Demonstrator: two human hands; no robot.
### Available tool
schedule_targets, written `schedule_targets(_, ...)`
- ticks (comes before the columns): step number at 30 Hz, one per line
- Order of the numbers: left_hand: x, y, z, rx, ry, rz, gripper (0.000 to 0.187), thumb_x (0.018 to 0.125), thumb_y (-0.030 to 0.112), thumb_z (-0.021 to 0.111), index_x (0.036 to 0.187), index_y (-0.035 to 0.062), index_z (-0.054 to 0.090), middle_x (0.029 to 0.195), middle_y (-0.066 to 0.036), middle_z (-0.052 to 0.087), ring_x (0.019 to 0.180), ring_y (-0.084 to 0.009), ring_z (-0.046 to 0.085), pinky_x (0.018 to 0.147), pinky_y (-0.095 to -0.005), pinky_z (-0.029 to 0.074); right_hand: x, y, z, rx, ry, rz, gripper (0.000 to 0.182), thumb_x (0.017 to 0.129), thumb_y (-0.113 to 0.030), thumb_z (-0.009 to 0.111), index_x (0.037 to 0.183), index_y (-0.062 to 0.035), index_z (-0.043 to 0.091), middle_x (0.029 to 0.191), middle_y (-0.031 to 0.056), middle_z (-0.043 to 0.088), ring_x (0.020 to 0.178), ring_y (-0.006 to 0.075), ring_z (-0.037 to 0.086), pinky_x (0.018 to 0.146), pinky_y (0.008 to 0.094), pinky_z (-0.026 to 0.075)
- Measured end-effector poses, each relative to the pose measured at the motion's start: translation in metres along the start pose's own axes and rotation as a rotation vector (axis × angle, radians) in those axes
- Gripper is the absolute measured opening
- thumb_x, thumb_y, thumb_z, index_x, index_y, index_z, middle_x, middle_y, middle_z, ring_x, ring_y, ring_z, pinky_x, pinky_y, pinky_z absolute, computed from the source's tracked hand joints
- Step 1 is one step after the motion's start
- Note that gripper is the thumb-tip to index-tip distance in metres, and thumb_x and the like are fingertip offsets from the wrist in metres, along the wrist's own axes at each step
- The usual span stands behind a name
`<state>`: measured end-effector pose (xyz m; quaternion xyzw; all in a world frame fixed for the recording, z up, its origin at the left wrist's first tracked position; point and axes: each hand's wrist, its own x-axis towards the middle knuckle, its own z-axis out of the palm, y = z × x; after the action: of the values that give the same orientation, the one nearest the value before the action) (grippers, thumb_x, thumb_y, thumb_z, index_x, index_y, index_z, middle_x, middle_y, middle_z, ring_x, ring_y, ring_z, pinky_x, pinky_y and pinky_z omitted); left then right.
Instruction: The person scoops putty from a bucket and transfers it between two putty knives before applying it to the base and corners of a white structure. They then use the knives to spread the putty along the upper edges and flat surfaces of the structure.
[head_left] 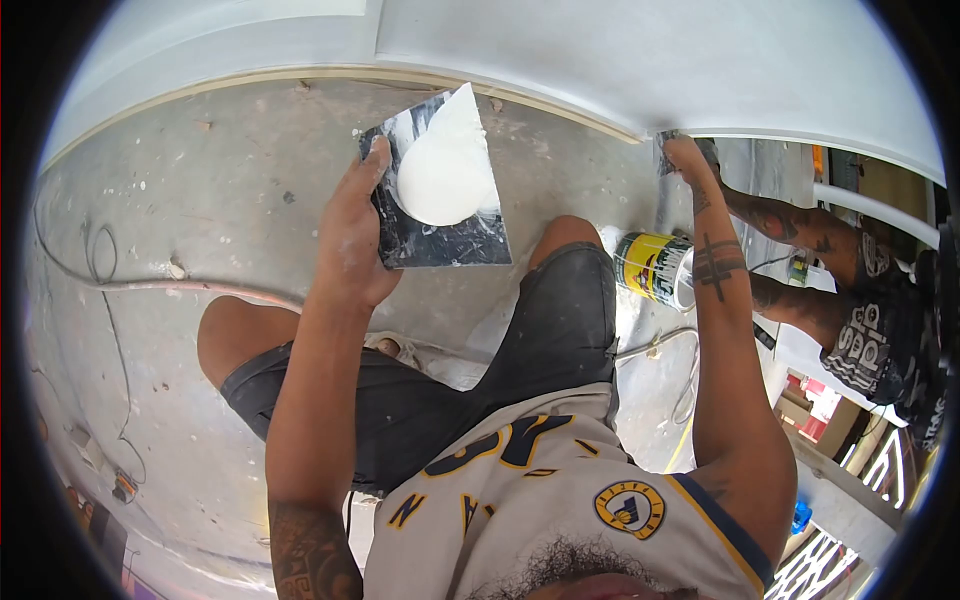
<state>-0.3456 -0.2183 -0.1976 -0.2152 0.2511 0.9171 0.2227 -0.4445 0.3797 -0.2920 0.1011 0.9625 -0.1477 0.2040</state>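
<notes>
In my left hand point(358, 235) is a flat dark board point(445, 245), with the thumb over its left edge. A thick, smooth mound of white paste point(448, 170) lies on the board and reaches its top corner. My right hand point(684, 156) is stretched out to the upper right, closed on a small dark flat blade point(662, 152) beside the base of the white wall. Part of the blade is hidden by the fingers. Below that arm, a yellow-labelled bucket point(648, 268) rests tilted on the floor near my knee.
A white wall point(600, 60) with a pale bottom strip runs across the top. Hoses and cables point(150, 286) lie on the stained concrete floor point(240, 200). At the right are another person's tattooed legs point(800, 225) and dark shorts, with construction clutter beyond.
</notes>
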Motion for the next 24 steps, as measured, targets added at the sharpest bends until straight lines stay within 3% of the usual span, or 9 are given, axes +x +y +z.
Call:
schedule_targets(1,0.0,0.0,0.001,-0.003,0.0,0.007,0.036,0.105,0.027,0.048,0.129,0.0014,0.053,0.115,-0.01,0.066,0.099,-0.0204,0.069,0.085,-0.0356,0.058,-0.003,-0.016,0.001,0.001,0.001,-0.001,0.022,0.076,-0.011,0.054,0.078,0.0097,0.061,0.075,0.0212,0.061,0.065,0.03,0.062,0.055,0.0436,0.05)
schedule_targets(3,0.001,-0.001,-0.002,-0.005,0.009,-0.003,0.035,0.105,0.027,0.048,0.129,0.0014,0.053,0.115,-0.01,0.066,0.1,-0.0204,0.069,0.085,-0.0356,0.057,-0.008,-0.047,0.002,0.299,0.123,0.348,0.026,0.073,-0.01,0.053,0.082,0.0129,0.06,0.074,0.0214,0.059,0.064,0.0302,0.06,0.052,0.0458,0.048)
schedule_targets(6,0.0,-0.001,-0.005,-0.02,0.008,-0.023,0.035,0.105,0.027,0.048,0.128,0.0014,0.053,0.115,-0.01,0.066,0.1,-0.0204,0.068,0.086,-0.0355,0.057,-0.008,-0.059,0.011,0.348,0.212,0.372,0.028,0.071,-0.009,0.053,0.085,0.0132,0.062,0.075,0.023,0.06,0.064,0.0317,0.06,0.054,0.0456,0.049)
schedule_targets(10,-0.002,0.001,-0.005,-0.038,-0.01,-0.017,0.034,0.105,0.026,0.049,0.128,0.0012,0.054,0.114,-0.009,0.066,0.099,-0.02,0.068,0.085,-0.0352,0.057,0.015,-0.03,0.024,0.267,0.195,0.357,0.028,0.074,-0.01,0.052,0.088,0.0123,0.063,0.076,0.0216,0.061,0.063,0.032,0.059,0.055,0.0456,0.049)
schedule_targets(12,-0.003,0.001,-0.006,-0.041,-0.012,-0.012,0.034,0.105,0.026,0.049,0.127,0.0012,0.054,0.113,-0.009,0.067,0.099,-0.0198,0.069,0.085,-0.0352,0.057,0.037,0.013,0.036,0.128,0.099,0.045,0.022,0.081,-0.012,0.055,0.09,0.0047,0.065,0.08,0.0159,0.061,0.069,0.0261,0.06,0.059,0.0445,0.052)
schedule_targets(13,-0.003,0.001,-0.007,-0.043,-0.016,-0.007,0.034,0.105,0.027,0.049,0.127,0.0013,0.054,0.113,-0.009,0.067,0.098,-0.0196,0.069,0.084,-0.0351,0.057,0.034,0.008,0.034,0.125,0.1,0.044,0.022,0.081,-0.012,0.055,0.09,0.0047,0.065,0.08,0.0159,0.061,0.069,0.0261,0.06,0.059,0.0445,0.052)
schedule_targets(14,-0.004,0.0,-0.007,-0.046,-0.018,-0.007,0.034,0.105,0.027,0.049,0.127,0.0013,0.054,0.113,-0.009,0.067,0.098,-0.0196,0.069,0.084,-0.0351,0.057,-0.115,0.029,0.05,0.139,0.097,0.054,0.021,0.081,-0.012,0.055,0.09,0.0046,0.065,0.08,0.0158,0.061,0.069,0.026,0.06,0.06,0.0443,0.052)
schedule_targets(24,-0.015,0.005,-0.002,-0.063,-0.036,0.078,0.033,0.104,0.026,0.05,0.128,0.0034,0.055,0.111,-0.007,0.067,0.097,-0.0179,0.069,0.081,-0.0341,0.058,-0.126,-0.061,0.045,0.283,0.051,0.089,0.019,0.083,-0.011,0.056,0.091,0.0038,0.065,0.082,0.0152,0.062,0.071,0.0255,0.06,0.063,0.043,0.053)
